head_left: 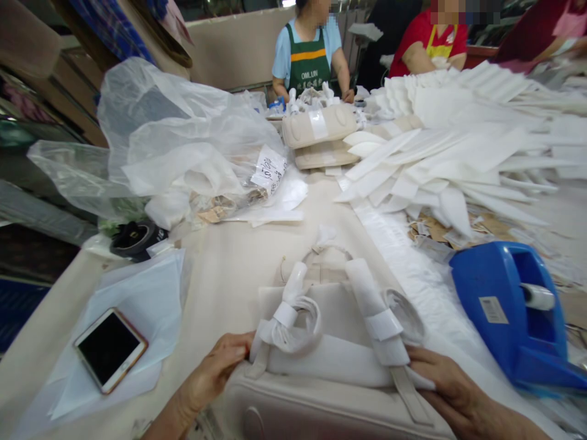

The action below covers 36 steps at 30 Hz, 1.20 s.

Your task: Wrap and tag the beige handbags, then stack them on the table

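A cream handbag [316, 403] lies close in front of me with its base side toward me. Its straps are wrapped in white foam [380, 308] and bound with white bands, and a coiled strap bundle [293, 327] hangs at the left. My left hand [217, 370] grips the bag's left side, thumb on top. On the right side my right hand [452, 385] has its fingers closed round the edge, partly under the foam and strap. Some fingertips of both hands are hidden by the bag. White sheet padding shows between the straps.
At left, a phone [110, 349] rests on white sheets, near a black tape roll [137, 238] and a large clear plastic bag [160, 122]. Blue tape dispenser [509, 311] at right. Stacked foam pieces [458, 140] and more handbags [321, 125] lie farther back; co-workers stand beyond.
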{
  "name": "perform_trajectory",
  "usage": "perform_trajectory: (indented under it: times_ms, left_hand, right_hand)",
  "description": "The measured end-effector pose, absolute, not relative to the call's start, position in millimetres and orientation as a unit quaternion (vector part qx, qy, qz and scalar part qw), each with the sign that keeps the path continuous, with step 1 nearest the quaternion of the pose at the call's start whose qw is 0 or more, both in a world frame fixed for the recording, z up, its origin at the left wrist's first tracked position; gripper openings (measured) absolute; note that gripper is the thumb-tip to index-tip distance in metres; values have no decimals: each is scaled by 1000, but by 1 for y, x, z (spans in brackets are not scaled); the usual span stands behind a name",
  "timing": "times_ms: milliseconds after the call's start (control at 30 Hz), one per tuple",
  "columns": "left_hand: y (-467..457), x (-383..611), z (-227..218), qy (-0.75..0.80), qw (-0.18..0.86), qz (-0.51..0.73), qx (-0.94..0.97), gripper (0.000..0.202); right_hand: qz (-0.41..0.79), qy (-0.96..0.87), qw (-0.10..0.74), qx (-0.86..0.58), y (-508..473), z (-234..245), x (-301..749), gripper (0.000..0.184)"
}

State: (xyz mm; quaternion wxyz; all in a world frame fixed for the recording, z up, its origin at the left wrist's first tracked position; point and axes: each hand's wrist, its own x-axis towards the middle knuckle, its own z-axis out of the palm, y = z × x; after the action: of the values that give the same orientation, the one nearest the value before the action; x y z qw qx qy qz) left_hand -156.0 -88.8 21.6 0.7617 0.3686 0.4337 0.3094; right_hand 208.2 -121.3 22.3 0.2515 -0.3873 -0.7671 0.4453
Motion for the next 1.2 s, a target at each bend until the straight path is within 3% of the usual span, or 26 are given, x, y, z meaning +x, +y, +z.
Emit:
perform_trajectory:
  times_ms: [133,233,300,433,633,867,1200]
  left_hand:
    - [-90,-157,24,418,773,306,367,53]
    - [-88,-155,24,423,791,299,327,42]
    - [-84,-154,25,429,798,298,301,33]
    - [-70,-150,34,389,814,265,341,40]
    - [-63,-150,36,361,836,257,324,28]
    - [-70,-145,33,433,774,286,363,27]
    - [-67,-148,26,438,760,260,403,15]
  right_hand:
    - [491,-661,256,-506,-127,52,203,32]
    - [518,-579,265,-571,-135,57,202,38]
    - [556,-556,271,-555,-136,54,201,40]
    - [606,-566,299,-472,-129,47,198,35]
    - [557,-636,293,-447,-127,43,199,31]
    - [434,-676,298,-517,-145,34,207,32]
    - [395,-803,253,-367,-137,49,215,35]
